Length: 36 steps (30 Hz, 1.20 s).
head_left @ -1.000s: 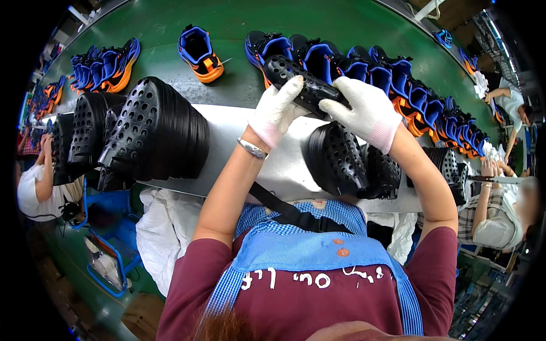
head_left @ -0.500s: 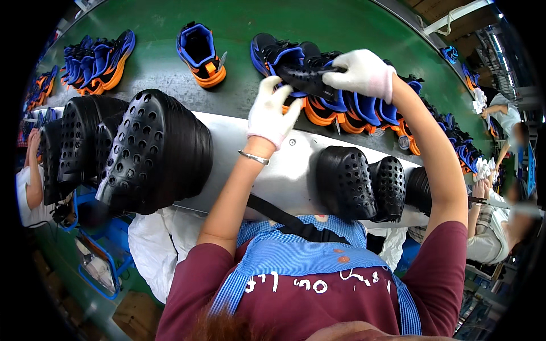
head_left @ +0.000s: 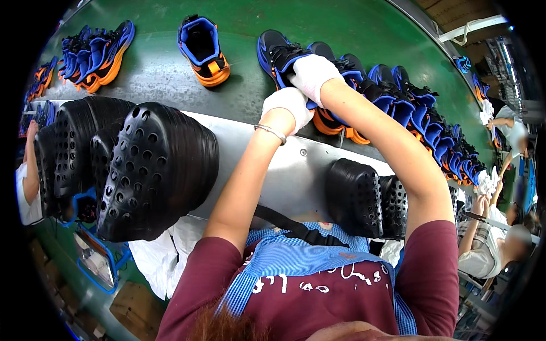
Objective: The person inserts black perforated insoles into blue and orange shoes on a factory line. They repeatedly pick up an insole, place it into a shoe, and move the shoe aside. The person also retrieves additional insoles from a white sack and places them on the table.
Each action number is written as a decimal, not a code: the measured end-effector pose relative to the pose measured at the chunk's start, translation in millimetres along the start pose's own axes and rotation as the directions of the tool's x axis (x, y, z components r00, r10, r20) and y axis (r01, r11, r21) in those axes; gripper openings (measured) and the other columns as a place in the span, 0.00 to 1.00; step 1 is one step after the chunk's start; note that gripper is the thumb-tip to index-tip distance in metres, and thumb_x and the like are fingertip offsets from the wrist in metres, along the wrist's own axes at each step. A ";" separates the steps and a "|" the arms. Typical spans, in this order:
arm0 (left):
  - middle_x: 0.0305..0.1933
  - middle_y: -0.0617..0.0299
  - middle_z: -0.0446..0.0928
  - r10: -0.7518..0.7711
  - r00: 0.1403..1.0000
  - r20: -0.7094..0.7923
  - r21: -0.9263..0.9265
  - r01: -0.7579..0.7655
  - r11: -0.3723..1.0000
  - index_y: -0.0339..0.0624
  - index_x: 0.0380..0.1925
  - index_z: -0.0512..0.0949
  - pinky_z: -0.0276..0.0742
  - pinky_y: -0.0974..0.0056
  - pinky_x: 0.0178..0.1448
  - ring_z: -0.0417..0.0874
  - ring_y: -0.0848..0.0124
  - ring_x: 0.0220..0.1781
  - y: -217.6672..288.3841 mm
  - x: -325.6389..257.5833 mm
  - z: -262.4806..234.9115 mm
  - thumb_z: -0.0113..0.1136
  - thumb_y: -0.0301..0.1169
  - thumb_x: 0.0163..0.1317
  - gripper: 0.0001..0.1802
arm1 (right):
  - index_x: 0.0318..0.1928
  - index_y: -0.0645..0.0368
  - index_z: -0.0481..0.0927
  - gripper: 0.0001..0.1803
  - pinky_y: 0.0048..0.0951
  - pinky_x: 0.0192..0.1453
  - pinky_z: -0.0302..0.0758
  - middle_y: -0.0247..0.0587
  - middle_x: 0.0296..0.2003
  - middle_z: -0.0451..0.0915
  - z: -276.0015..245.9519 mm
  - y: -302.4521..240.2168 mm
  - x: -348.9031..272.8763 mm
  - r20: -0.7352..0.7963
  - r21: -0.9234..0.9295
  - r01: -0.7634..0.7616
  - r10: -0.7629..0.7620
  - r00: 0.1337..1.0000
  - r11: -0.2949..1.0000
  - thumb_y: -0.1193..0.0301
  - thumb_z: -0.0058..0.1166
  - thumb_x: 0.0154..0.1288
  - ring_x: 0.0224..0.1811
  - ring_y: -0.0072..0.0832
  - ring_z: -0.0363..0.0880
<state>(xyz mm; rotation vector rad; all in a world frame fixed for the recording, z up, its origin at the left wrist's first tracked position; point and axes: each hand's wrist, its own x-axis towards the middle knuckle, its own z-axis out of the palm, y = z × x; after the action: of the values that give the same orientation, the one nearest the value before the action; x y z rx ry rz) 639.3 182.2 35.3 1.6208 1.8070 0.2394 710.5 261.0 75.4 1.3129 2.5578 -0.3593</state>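
Note:
A black sneaker (head_left: 277,54) with blue lining and an orange sole lies toe away from me, at the near end of a long row. White-gloved, my left hand (head_left: 288,108) is closed around its heel. My right hand (head_left: 315,78), gloved too, reaches into the shoe's opening from above. Its fingers are hidden inside, and no black insert shows there. Beside this shoe, more sneakers (head_left: 392,105) of the same kind stand tightly side by side, running off to the right.
Large nested stacks of black perforated inserts (head_left: 162,165) sit on the metal ledge (head_left: 278,176) at left; smaller stacks (head_left: 355,196) sit at right. A single sneaker (head_left: 203,51) and another group (head_left: 96,57) rest on the green table (head_left: 153,23). Co-workers are at both sides.
The black insert that was in my right hand above the shoe is out of sight. My right hand has moved left into the opening, and my left hand has closed at the heel.

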 end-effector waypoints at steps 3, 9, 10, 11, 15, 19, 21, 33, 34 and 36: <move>0.42 0.46 0.83 0.049 0.998 0.026 0.013 -0.049 0.999 0.42 0.39 0.84 0.78 0.53 0.53 0.83 0.49 0.46 -4.1 7.6 -1.9 0.60 0.47 0.56 0.21 | 0.43 0.60 0.85 0.14 0.41 0.52 0.79 0.56 0.44 0.83 3.2 2.9 9.0 -0.039 -0.075 0.050 -0.053 0.998 0.996 0.69 0.50 0.62 0.47 0.47 0.83; 0.41 0.46 0.82 0.057 0.997 0.044 0.026 -0.058 0.998 0.42 0.36 0.84 0.78 0.54 0.53 0.82 0.49 0.45 -8.9 10.5 -4.9 0.58 0.48 0.56 0.21 | 0.43 0.59 0.85 0.13 0.39 0.50 0.80 0.50 0.43 0.84 -9.8 -4.0 10.8 0.041 -0.348 0.178 -0.174 0.984 0.921 0.70 0.54 0.60 0.45 0.45 0.84; 0.41 0.46 0.82 0.061 0.997 0.036 0.035 -0.062 0.997 0.41 0.35 0.84 0.78 0.54 0.53 0.82 0.49 0.45 -11.8 10.8 -1.6 0.57 0.49 0.57 0.22 | 0.43 0.59 0.85 0.13 0.39 0.50 0.80 0.50 0.43 0.84 -13.2 -5.7 12.2 0.046 -0.345 0.183 -0.178 0.983 0.921 0.70 0.54 0.60 0.45 0.45 0.84; 0.41 0.46 0.82 0.058 0.997 0.043 0.035 -0.059 0.998 0.41 0.35 0.84 0.78 0.54 0.53 0.82 0.49 0.45 -12.0 11.0 -0.5 0.57 0.49 0.57 0.22 | 0.42 0.58 0.85 0.13 0.38 0.49 0.80 0.49 0.42 0.84 -17.4 -6.3 14.0 0.067 -0.296 0.198 -0.186 0.980 0.935 0.68 0.56 0.60 0.45 0.44 0.84; 0.41 0.46 0.82 0.056 0.997 0.054 0.075 -0.060 0.995 0.42 0.34 0.85 0.78 0.53 0.53 0.82 0.49 0.46 -7.4 12.4 -4.3 0.55 0.50 0.57 0.23 | 0.42 0.54 0.86 0.14 0.39 0.48 0.80 0.49 0.42 0.84 -16.8 -0.1 21.9 0.015 -0.225 0.196 -0.198 0.980 0.954 0.61 0.57 0.61 0.44 0.45 0.84; 0.33 0.47 0.83 0.040 0.998 0.050 0.109 -0.045 0.993 0.39 0.34 0.84 0.81 0.57 0.45 0.85 0.55 0.35 0.4 12.9 -7.8 0.57 0.46 0.55 0.21 | 0.42 0.55 0.86 0.13 0.40 0.49 0.80 0.48 0.43 0.84 -3.7 1.2 26.4 -0.054 -0.214 0.135 -0.150 0.987 0.967 0.64 0.55 0.61 0.45 0.46 0.84; 0.24 0.51 0.82 -0.001 0.997 0.072 0.082 -0.005 0.997 0.37 0.31 0.83 0.81 0.61 0.36 0.84 0.63 0.22 6.8 7.5 -15.3 0.57 0.44 0.54 0.20 | 0.43 0.55 0.85 0.14 0.40 0.49 0.80 0.48 0.44 0.84 -1.1 0.3 24.7 -0.106 -0.156 0.126 -0.143 0.984 0.980 0.66 0.57 0.57 0.45 0.45 0.84; 0.49 0.47 0.81 0.154 0.919 -0.364 0.315 -0.034 0.949 0.42 0.46 0.82 0.75 0.56 0.58 0.80 0.51 0.53 -59.0 1.3 -30.3 0.60 0.47 0.54 0.25 | 0.43 0.58 0.81 0.13 0.33 0.47 0.77 0.45 0.37 0.82 -65.3 115.7 -252.7 -0.515 0.078 0.106 -0.051 0.856 0.991 0.63 0.56 0.65 0.40 0.39 0.81; 0.54 0.47 0.78 0.053 0.916 -0.397 0.287 0.069 0.955 0.43 0.50 0.81 0.73 0.55 0.60 0.79 0.52 0.56 -54.3 -2.0 -32.4 0.60 0.46 0.55 0.25 | 0.43 0.58 0.82 0.13 0.32 0.46 0.77 0.44 0.36 0.82 -61.0 134.1 -284.8 -0.542 0.120 -0.006 0.070 0.837 0.993 0.63 0.55 0.66 0.39 0.38 0.82; 0.59 0.50 0.76 0.167 0.786 -0.596 0.393 0.104 0.914 0.48 0.54 0.79 0.73 0.53 0.61 0.78 0.50 0.56 -77.1 -0.5 -26.0 0.61 0.45 0.56 0.26 | 0.42 0.58 0.82 0.13 0.31 0.43 0.77 0.44 0.32 0.82 -48.2 169.1 -348.0 -0.627 0.183 -0.177 0.253 0.737 0.967 0.61 0.53 0.67 0.36 0.35 0.83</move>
<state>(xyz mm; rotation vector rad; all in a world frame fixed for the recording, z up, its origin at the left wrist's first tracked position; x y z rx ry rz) 561.8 173.8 11.9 2.0265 2.4591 0.4867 1040.8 108.4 215.5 2.0554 2.8849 0.0202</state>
